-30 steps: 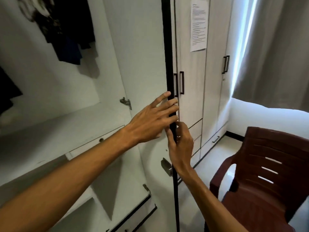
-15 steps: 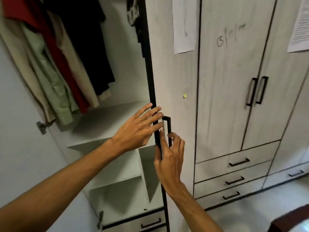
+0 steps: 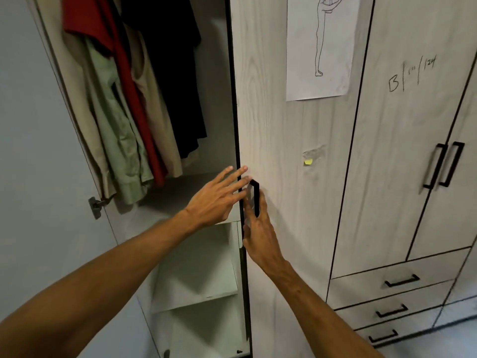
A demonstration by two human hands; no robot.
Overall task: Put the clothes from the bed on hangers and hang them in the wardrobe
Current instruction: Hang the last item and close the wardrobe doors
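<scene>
Closing up the pale wood-grain wardrobe door (image 3: 284,177), by the look of it, with the hanging apparently done. Row of hung clothes (image 3: 134,99) inside the open compartment: beige, pale green, red and black garments, side by side above an empty white shelf (image 3: 175,192). No bed and no loose clothes in view, so impossible to say whether anything remains to be hung.

Next move, as a judgement: steady push on the door's free edge toward the frame, with fingers clear of the gap before it meets.

Left hand (image 3: 216,197) stretched forward from a long bare forearm, palm down, fingers spread and straight, tips resting on the door's black edge strip (image 3: 236,125). Holding nothing.

Right hand (image 3: 258,226) raised from below, back toward the camera, fingers together and pointing up along the slim black bar handle (image 3: 255,197). Fingertips smeared by motion blur; possibly curled behind the handle, possibly flat against the door face, not clear which.

On the door, a taped paper sheet with a line drawing (image 3: 322,42).
</scene>
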